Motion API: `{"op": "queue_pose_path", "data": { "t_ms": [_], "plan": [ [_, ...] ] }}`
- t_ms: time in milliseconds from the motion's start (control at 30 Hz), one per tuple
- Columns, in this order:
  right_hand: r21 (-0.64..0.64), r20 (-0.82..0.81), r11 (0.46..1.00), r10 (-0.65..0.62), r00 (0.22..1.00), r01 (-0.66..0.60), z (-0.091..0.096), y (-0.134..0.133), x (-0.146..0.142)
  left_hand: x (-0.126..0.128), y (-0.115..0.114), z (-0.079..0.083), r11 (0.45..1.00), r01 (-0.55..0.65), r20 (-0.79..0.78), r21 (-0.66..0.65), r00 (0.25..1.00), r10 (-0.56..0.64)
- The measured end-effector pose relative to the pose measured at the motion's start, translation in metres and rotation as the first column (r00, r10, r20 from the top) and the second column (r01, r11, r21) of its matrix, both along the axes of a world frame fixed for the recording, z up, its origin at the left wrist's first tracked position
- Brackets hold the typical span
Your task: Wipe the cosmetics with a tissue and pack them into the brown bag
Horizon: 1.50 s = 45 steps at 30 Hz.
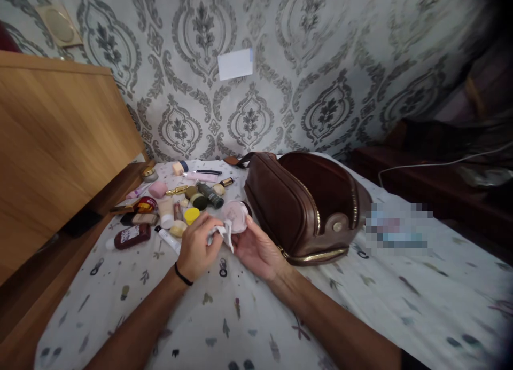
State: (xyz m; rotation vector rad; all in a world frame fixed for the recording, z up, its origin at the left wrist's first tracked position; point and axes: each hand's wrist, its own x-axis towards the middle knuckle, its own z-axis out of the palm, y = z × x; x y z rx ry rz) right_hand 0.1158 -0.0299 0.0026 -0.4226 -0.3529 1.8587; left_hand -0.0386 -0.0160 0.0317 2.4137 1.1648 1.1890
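My right hand (pixel 260 252) grips a round, pale pink powder compact (pixel 235 216) by its right edge, its face turned toward me. A crumpled white tissue (pixel 226 234) is pinched in my left hand (pixel 200 246) and touches the compact's lower left side. Just left of that hand lie a yellow round lid (pixel 192 215), a cream-coloured tube (pixel 165 213) and a slim white tube (pixel 168 239). Close by on the right, a brown leather toiletry bag (pixel 276 210) stands with its top unzipped; its dark inside cannot be made out.
Several cosmetics lie spread at the left, among them a dark red bottle (pixel 132 236), a pink sponge (pixel 157 189) and a dark green tube (pixel 210 195). A wooden cabinet (pixel 60 146) borders the left side. The patterned sheet (pixel 224 327) runs back to the papered wall (pixel 272 108).
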Motion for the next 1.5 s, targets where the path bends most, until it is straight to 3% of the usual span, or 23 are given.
{"op": "queue_pose_path", "data": {
  "t_ms": [133,267,367,467,600,733,833,967,1133,1267,1367,1433,1500],
  "plan": [
    [0.012,0.019,0.999,-0.04,0.999,0.04,0.001,0.002,-0.001,-0.001,0.0,0.003,0.967,0.226,-0.102,-0.118,0.966,-0.238],
    [-0.003,0.048,0.996,-0.089,0.995,0.09,0.003,0.003,0.001,-0.009,0.004,0.006,0.905,0.347,-0.283,-0.246,0.867,-0.41],
    [0.016,0.082,0.992,-0.123,0.989,0.122,0.005,0.003,0.003,-0.014,0.006,0.009,0.851,0.402,-0.245,-0.338,0.835,-0.492],
    [0.103,0.171,0.979,-0.194,0.966,0.178,0.006,0.002,0.003,-0.015,0.006,0.013,0.881,0.37,-0.129,-0.294,0.898,-0.42],
    [0.24,0.374,0.945,-0.301,0.877,0.222,0.006,0.0,-0.002,-0.014,0.005,0.018,0.973,0.177,-0.038,-0.147,0.982,-0.185],
    [0.323,0.496,0.922,-0.358,0.791,0.215,0.004,-0.001,-0.006,-0.015,0.006,0.017,0.994,0.031,0.06,-0.109,0.998,-0.025],
    [0.286,0.488,0.919,-0.384,0.784,0.272,0.003,0.0,-0.006,-0.016,0.008,0.011,0.972,0.049,0.104,-0.229,0.994,-0.026],
    [0.21,0.443,0.923,-0.385,0.81,0.323,0.004,-0.001,-0.005,-0.012,0.009,0.006,0.898,0.167,0.161,-0.406,0.981,-0.11],
    [0.25,0.375,0.908,-0.412,0.83,0.338,0.008,-0.004,-0.006,-0.003,0.008,0.008,0.933,0.145,0.111,-0.329,0.987,-0.114],
    [0.318,0.386,0.892,-0.431,0.815,0.322,0.019,-0.008,-0.006,0.0,0.007,0.018,0.961,0.111,0.083,-0.252,0.992,-0.092],
    [0.474,0.512,0.845,-0.492,0.704,0.247,0.043,-0.017,0.001,0.003,0.005,0.029,0.989,0.052,0.066,-0.142,0.997,-0.042],
    [0.613,0.623,0.776,-0.589,0.514,0.147,0.066,-0.027,0.011,0.008,0.003,0.039,0.999,0.013,0.048,-0.029,0.999,-0.012],
    [0.684,0.691,0.727,-0.672,0.267,0.059,0.091,-0.036,0.022,0.016,0.0,0.051,0.996,0.0,0.022,0.084,1.0,-0.002]
  ]
}}
